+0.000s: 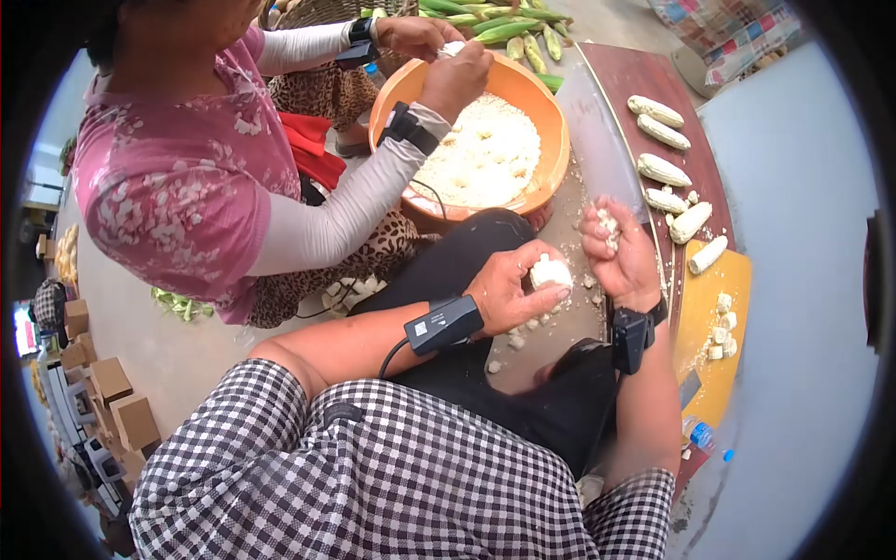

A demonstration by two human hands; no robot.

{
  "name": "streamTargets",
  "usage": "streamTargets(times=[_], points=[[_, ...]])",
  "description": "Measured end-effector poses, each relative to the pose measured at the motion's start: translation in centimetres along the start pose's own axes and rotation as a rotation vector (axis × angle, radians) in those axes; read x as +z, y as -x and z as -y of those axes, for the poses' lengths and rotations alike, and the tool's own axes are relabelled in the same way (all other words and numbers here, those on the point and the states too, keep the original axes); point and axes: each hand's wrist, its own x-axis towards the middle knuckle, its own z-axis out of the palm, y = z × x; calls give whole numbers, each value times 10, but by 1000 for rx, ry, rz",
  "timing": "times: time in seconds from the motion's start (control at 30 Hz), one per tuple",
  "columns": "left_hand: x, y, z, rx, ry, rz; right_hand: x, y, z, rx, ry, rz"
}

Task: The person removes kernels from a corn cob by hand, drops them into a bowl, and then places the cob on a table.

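My left hand is closed around a short piece of white corn cob, held above my lap. To its right, my right hand is turned palm up. Its fingers curl over loose pale corn kernels. The two hands are apart. Beyond them stands an orange basin with a heap of pale kernels in it. Over that basin, a co-worker's hands hold another white piece, partly hidden by the fingers.
Several husked cobs lie on the dark red board at right. Cut cob pieces sit on a yellow cutting board, near a plastic bottle. Green unhusked corn lies behind the basin. A co-worker is close at left.
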Motion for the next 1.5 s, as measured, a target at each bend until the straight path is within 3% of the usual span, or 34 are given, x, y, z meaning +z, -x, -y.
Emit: streamTargets(times=[0.1,0.23,0.33,0.47,0.53,0.63,0.73,0.77,0.83,0.9,0.97,1.03,1.13,1.23,1.5], points=[[-8,-3,-1,-19,125,1,27,-51,9,-143,208,-122],[-15,-4,-7,-13,153,10,41,-123,17,-71,394,-61],[-20,-5,-8,43,128,33,53,-155,1,-105,611,-352],[-22,-6,-14,-17,186,12,23,-170,-5,-97,540,-225],[-23,-7,-12,25,164,4,15,-160,-11,-141,395,-187],[-23,-8,-13,117,55,6,7,-119,-3,-128,413,-153],[-20,-4,-19,-10,194,-22,10,-60,-8,-108,233,31],[-19,-3,-16,64,145,-37,20,-36,-15,-131,318,-142],[-13,-8,-9,215,70,-53,22,3,-30,-116,356,-172],[-6,-5,-4,103,278,-17,26,33,-55,-221,547,-221],[-5,-1,3,-29,45,-1,22,53,-74,-311,578,-143],[0,-1,2,-39,-140,69,17,66,-82,-372,695,-150],[14,2,-3,111,-377,82,2,75,-91,-508,888,-207],[28,4,9,238,-501,54,-5,89,-89,-495,910,-264],[57,7,14,234,-616,83,-37,102,-78,-617,949,-132]])
